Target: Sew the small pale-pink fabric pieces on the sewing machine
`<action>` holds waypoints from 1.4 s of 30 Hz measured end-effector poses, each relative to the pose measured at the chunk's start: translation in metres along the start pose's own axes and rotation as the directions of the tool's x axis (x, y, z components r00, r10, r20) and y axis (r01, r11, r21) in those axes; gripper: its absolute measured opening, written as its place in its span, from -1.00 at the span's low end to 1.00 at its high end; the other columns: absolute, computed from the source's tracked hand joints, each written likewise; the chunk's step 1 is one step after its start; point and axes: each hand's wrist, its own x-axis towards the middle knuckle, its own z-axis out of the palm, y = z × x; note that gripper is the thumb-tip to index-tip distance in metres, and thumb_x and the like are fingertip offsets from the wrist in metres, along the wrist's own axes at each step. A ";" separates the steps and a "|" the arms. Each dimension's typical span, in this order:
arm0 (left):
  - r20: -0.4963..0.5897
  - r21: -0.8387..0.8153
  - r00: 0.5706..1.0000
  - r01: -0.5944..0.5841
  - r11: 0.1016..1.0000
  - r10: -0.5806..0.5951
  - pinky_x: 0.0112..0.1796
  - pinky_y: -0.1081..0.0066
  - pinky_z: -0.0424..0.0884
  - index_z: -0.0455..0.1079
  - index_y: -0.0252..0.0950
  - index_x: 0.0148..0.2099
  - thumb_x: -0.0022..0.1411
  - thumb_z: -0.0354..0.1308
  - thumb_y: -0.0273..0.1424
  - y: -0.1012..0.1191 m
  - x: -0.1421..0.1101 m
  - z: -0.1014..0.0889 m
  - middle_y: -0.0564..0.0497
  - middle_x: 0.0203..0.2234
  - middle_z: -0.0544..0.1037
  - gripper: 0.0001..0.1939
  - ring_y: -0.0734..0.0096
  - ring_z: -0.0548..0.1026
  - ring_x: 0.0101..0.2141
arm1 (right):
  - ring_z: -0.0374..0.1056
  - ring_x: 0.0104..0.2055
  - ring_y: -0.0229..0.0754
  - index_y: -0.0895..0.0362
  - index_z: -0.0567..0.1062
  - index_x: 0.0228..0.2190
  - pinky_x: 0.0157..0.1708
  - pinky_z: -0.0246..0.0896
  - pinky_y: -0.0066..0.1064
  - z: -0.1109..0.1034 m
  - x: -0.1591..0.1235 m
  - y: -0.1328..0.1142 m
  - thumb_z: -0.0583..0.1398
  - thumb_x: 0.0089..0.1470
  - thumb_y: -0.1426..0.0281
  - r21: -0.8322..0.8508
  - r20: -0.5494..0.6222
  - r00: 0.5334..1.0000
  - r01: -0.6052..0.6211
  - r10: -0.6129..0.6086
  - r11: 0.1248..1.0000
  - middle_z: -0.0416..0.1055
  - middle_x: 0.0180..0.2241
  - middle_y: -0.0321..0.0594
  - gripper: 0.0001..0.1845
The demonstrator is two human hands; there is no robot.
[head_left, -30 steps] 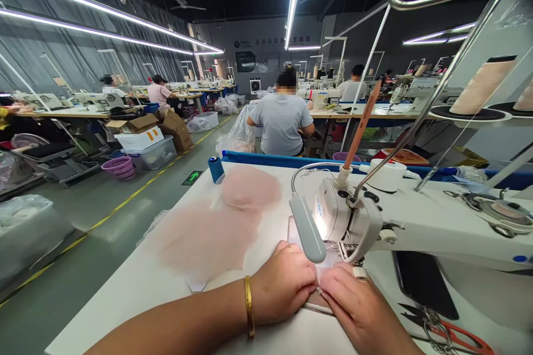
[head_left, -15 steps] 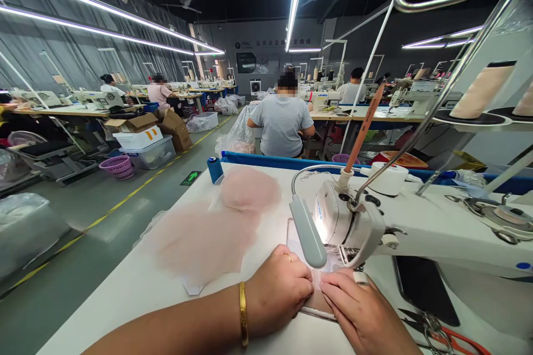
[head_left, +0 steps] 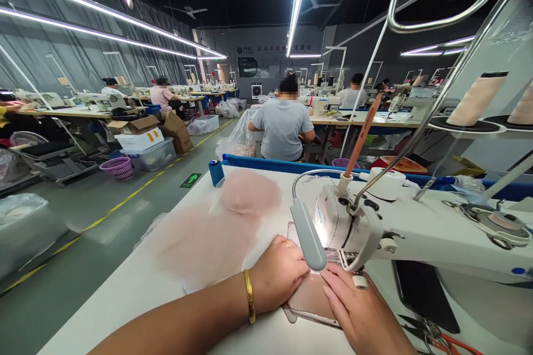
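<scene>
My left hand (head_left: pixel 280 273), with a gold bangle at the wrist, rests beside the sewing machine's (head_left: pixel 339 216) needle area. Its fingers are curled and pressed together, and whatever they hold is hidden. Flat on the brownish machine plate (head_left: pixel 312 300) lies my right hand (head_left: pixel 353 302), fingers stretched out close to the presser foot. A small pale patch shows between the fingertips; its kind is unclear. The grey lamp (head_left: pixel 308 235) covers part of this spot. Left of my hands, sheer pink fabric (head_left: pixel 204 246) is spread on the white table, with a rounder pink fabric pile (head_left: pixel 252 193) behind it.
A blue thread spool (head_left: pixel 216 173) stands at the table's far left corner. Right of my hands lie a black phone (head_left: pixel 425 294) and red-handled scissors (head_left: pixel 452 342). A pencil (head_left: pixel 363 135) stands on the machine head. Ahead, a co-worker (head_left: pixel 281 124) sits facing away.
Both hands have shifted slightly up toward the machine. My left fingers have drawn a little away from the right hand, and more of the brownish plate shows between and below them.
</scene>
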 end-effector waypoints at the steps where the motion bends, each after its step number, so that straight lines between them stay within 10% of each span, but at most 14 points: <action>1: 0.005 -0.001 1.000 -0.006 1.000 0.006 0.00 0.20 0.39 0.48 -0.25 -0.22 0.42 0.17 -0.50 -0.002 0.000 0.001 -0.02 -0.18 0.63 -0.87 0.18 0.53 -0.13 | 0.65 -0.14 0.04 0.15 0.62 0.15 -0.20 0.66 -0.18 0.002 -0.001 0.001 0.03 0.40 0.36 -0.009 0.007 1.000 -0.007 0.007 1.000 0.66 -0.04 0.06 -0.51; 14: 0.236 0.075 0.941 0.231 0.970 -0.243 0.17 -0.05 0.36 0.49 -0.29 0.11 0.41 0.32 -0.03 -0.001 -0.005 -0.017 -0.23 0.17 0.52 -0.54 -0.16 0.40 0.23 | 0.69 -0.12 0.04 0.13 0.64 0.03 -0.26 0.67 -0.29 0.009 0.000 0.012 0.02 0.44 0.29 -0.013 -0.133 0.986 0.102 -0.103 0.995 0.69 -0.09 0.01 -0.56; 20: 0.322 0.265 0.877 0.279 0.923 -0.358 -0.10 0.05 0.49 0.55 -0.37 -0.07 0.39 0.33 -0.06 0.028 -0.006 -0.038 -0.21 -0.18 0.60 -0.58 -0.07 0.56 -0.11 | 0.69 -0.16 -0.08 0.12 0.57 0.01 -0.17 0.62 -0.38 -0.006 0.013 0.005 0.05 0.43 0.40 0.008 -0.248 0.936 0.258 -0.248 0.966 0.71 -0.09 -0.13 -0.68; 26: 0.500 0.028 0.862 0.080 0.996 -0.083 -0.37 0.35 0.33 0.55 -0.24 -0.27 0.32 0.41 -0.16 0.035 -0.009 -0.057 -0.01 -0.32 0.64 -0.73 0.22 0.58 -0.31 | 0.64 0.01 -0.08 0.07 0.52 0.15 -0.03 0.56 -0.40 -0.015 0.018 -0.019 0.15 0.46 0.27 0.176 -0.163 0.937 0.336 -0.309 0.925 0.67 0.02 -0.14 -0.68; 35: 0.350 0.047 0.880 0.325 0.944 -0.321 -0.06 0.22 0.41 0.45 -0.28 -0.14 0.27 0.45 -0.18 0.003 0.002 -0.057 -0.09 -0.08 0.55 -0.66 0.08 0.48 -0.07 | 0.58 -0.03 -0.22 0.01 0.53 0.07 -0.03 0.44 -0.49 -0.013 0.011 -0.025 -0.01 0.56 0.16 0.527 -0.060 0.877 0.433 -0.477 0.731 0.68 -0.16 -0.25 -0.62; 38: 0.348 0.020 0.899 0.278 0.960 -0.267 -0.03 0.18 0.41 0.43 -0.25 -0.13 0.30 0.40 -0.23 0.004 -0.001 -0.042 -0.08 -0.09 0.55 -0.73 0.08 0.46 -0.08 | 0.57 -0.14 -0.22 -0.02 0.54 0.02 -0.08 0.41 -0.45 -0.007 0.001 -0.029 -0.07 0.58 0.19 0.587 -0.091 0.900 0.395 -0.427 0.707 0.65 -0.23 -0.28 -0.59; 42: 0.241 0.019 0.958 0.155 0.988 -0.155 -0.07 0.20 0.39 0.38 -0.25 -0.24 0.38 0.22 -0.44 0.006 -0.005 -0.022 -0.06 -0.18 0.54 -0.90 0.14 0.46 -0.14 | 0.53 -0.26 -0.19 -0.08 0.58 -0.12 -0.17 0.39 -0.39 -0.028 0.000 -0.032 0.01 0.55 0.21 0.611 0.164 0.905 0.219 -0.392 0.761 0.60 -0.34 -0.29 -0.66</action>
